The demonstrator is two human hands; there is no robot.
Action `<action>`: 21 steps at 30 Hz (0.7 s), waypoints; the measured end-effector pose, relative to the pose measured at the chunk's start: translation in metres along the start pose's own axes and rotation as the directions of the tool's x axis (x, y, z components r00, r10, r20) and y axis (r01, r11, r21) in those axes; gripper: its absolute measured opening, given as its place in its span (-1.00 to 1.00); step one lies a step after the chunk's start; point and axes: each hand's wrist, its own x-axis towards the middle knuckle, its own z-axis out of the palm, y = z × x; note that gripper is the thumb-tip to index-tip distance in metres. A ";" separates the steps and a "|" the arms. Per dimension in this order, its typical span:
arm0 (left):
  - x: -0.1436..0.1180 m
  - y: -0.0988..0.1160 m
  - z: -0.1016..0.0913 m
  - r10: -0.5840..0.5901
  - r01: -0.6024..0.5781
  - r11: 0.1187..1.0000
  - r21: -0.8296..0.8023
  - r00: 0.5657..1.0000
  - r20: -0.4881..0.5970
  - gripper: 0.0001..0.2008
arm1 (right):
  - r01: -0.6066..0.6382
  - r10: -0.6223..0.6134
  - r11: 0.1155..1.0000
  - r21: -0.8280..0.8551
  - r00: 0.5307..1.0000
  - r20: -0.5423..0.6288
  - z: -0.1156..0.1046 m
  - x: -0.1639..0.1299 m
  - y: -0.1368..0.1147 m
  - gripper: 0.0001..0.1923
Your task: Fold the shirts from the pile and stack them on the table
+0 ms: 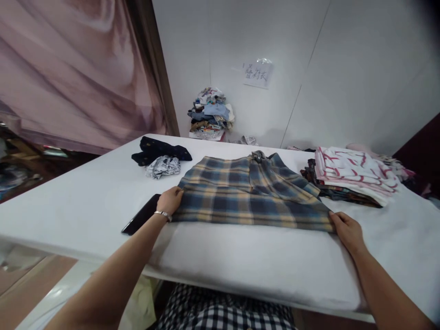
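A blue, grey and yellow plaid garment [227, 197] lies spread on the white table [247, 261], its straight edge toward me. My left hand [171, 200] pinches its left side near the front corner. At the opposite front corner, my right hand [347, 231] grips the fabric between thumb and fingers. The cloth looks fairly smooth on the left and creased toward the right. A dark gathered piece [258, 156] sits at its far edge. Just beside my left wrist rests a flat black device [141, 215], partly covered by that hand.
Folded clothes [354, 172] are stacked on the right. A dark crumpled cloth [160, 149] and a black-and-white patterned bundle [163, 167] lie at the back left. Beyond the table, a tall clothes pile [211, 114] stands against the wall. A pink curtain [79, 68] hangs at left.
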 end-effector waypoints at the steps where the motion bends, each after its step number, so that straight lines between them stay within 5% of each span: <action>1: -0.002 0.000 0.000 0.005 -0.005 1.000 0.011 1.000 -0.011 -0.62 | -0.002 0.002 1.000 0.004 1.000 -0.008 0.000 -0.001 -0.001 -0.58; 9: 0.002 0.002 -0.001 0.149 -0.157 0.941 0.301 0.988 0.048 -0.59 | 0.041 -0.040 0.999 0.010 0.999 -0.033 0.006 -0.005 -0.005 -0.57; 14: 0.015 0.043 -0.003 0.358 -0.337 0.897 0.287 0.933 -0.024 -0.61 | 0.052 -0.054 0.998 -0.040 0.997 -0.055 0.010 -0.005 -0.001 -0.59; 17: 0.022 0.096 0.006 0.525 -0.520 0.834 0.182 0.851 0.023 -0.65 | 0.061 -0.066 0.995 -0.074 0.995 -0.070 0.008 -0.006 -0.003 -0.58; 21: 0.028 0.181 0.034 0.765 -0.769 0.636 0.072 0.640 0.079 -0.69 | 0.074 -0.080 0.988 -0.135 0.996 -0.040 0.005 -0.008 -0.004 -0.65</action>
